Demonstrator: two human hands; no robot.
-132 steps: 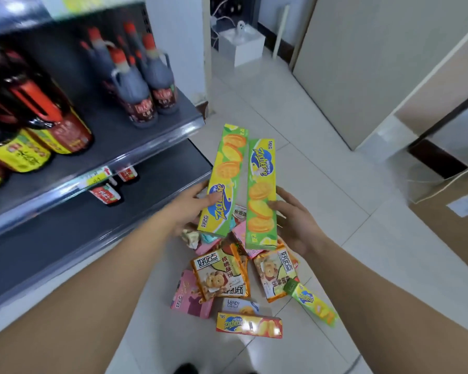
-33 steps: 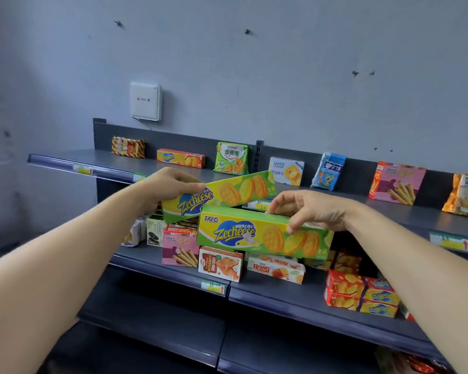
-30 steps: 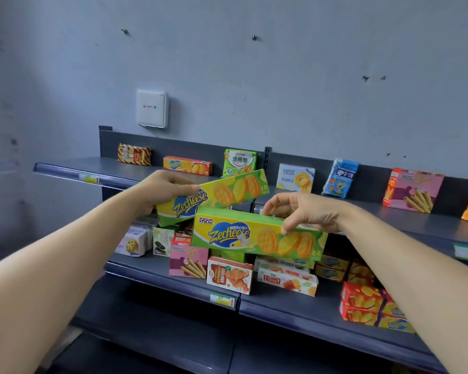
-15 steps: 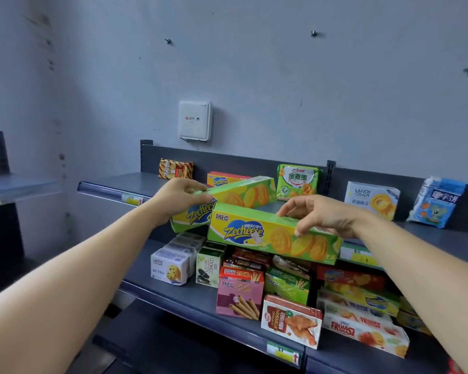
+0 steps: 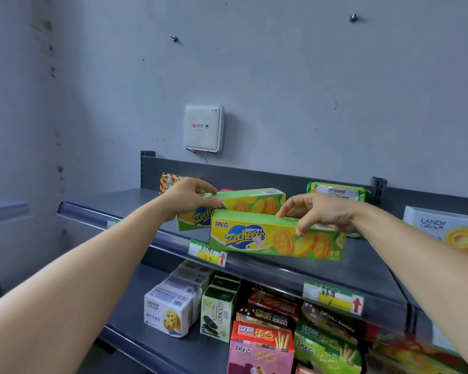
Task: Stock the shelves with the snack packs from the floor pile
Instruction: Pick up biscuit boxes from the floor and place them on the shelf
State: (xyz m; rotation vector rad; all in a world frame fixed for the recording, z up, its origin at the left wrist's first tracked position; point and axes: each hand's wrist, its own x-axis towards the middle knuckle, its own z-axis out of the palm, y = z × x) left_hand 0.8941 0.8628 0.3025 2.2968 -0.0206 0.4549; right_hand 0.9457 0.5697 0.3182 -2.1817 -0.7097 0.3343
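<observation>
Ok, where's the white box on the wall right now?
In the head view, the white box is mounted on the grey wall left of centre, just above the back panel of the top shelf and above the left hand.

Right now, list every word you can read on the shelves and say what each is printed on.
"Zecheese": front box, in the right hand.
"Zech...", partly hidden: rear box, in the left hand.
"LANDY Castle": white box, top shelf.
"LANDY": white box, lower shelf.
"COOKIJO": green carton.
Price tags, wall unit: unreadable.
</observation>
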